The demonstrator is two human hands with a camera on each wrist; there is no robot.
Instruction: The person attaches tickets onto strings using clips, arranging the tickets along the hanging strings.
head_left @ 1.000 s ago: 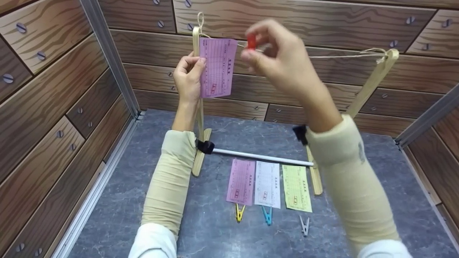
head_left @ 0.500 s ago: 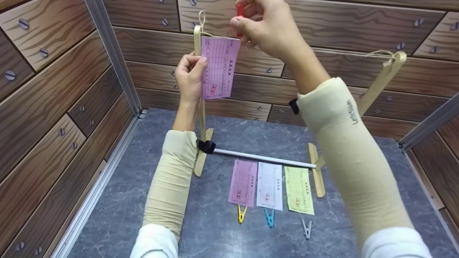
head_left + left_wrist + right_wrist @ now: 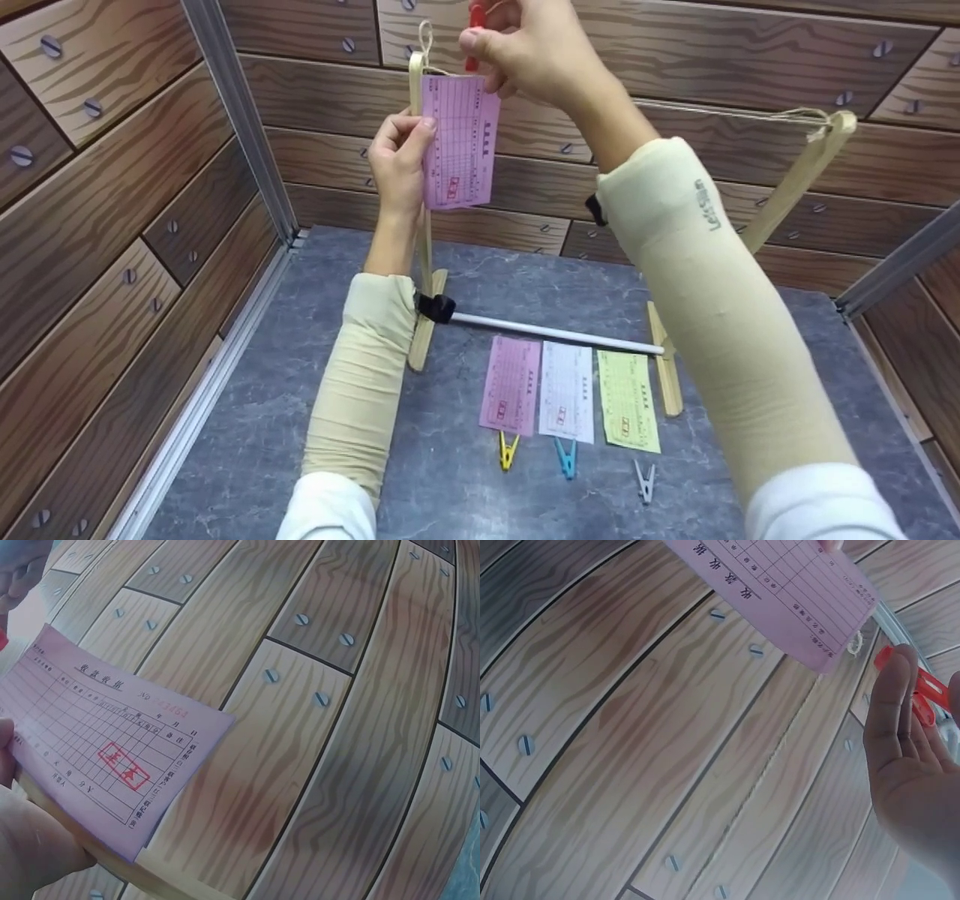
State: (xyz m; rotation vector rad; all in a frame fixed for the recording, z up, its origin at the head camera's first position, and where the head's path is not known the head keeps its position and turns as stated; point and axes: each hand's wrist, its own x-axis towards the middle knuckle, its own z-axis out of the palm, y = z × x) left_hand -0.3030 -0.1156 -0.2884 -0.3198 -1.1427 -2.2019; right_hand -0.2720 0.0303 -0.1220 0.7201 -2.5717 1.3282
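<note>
My left hand pinches the left edge of a pink receipt slip, holding it upright against the string beside the left wooden post. Printed lines and a red stamp show on the slip in the left wrist view. Above the slip's top right corner, my right hand pinches a red clothespin between thumb and fingers. In the right wrist view the red clothespin is apart from the slip, and the string runs down from the slip's corner.
On the grey tabletop lie a pink slip, a white slip and a yellow-green slip. Below them are yellow, blue and grey clothespins. A white rod joins the stand's feet; the right post leans outward.
My right hand has moved left and up with the red clothespin, to just above the pink slip's top edge. The left hand still holds the slip in nearly the same place.
</note>
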